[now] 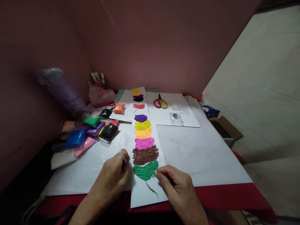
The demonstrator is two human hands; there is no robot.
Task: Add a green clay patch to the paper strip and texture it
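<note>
A long white paper strip (145, 193) lies in front of me with a column of textured clay patches: purple, yellow, orange, pink, brown (145, 155) and green (145, 170) at the bottom. My left hand (112, 181) rests at the strip's left edge beside the green patch, fingers curled around a thin pale tool. My right hand (178, 187) sits on the strip's right edge, fingertips pinched together and touching the green patch's lower right side.
Packets of coloured clay (89, 134) are piled at the left. Red and yellow scissors (160, 103), small clear bags (176, 118) and a second strip with clay patches (138, 97) lie further back on white sheets. Pink walls close in behind and left.
</note>
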